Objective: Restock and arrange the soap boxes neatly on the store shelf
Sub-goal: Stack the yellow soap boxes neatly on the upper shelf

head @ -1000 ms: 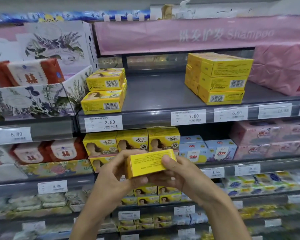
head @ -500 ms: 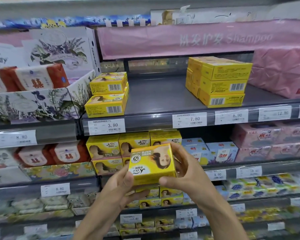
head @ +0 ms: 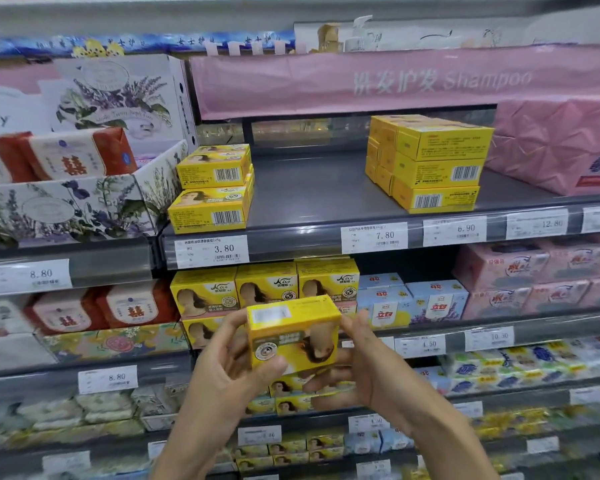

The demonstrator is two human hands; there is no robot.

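Left hand [head: 222, 370] and right hand [head: 373, 368] grip a yellow cardboard soap box [head: 291, 337], seemingly orienting it; next, place it on the grey metal shelf [head: 309, 192], twelve o'clock.

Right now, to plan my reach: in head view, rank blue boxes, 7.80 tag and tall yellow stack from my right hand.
1. Blue boxes, just above the right hand.
2. 7.80 tag, upper shelf edge.
3. Tall yellow stack, upper shelf, right.

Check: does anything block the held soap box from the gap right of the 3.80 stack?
Nothing visible does. The left hand and right hand hold the soap box below the shelf, whose middle lies bare.
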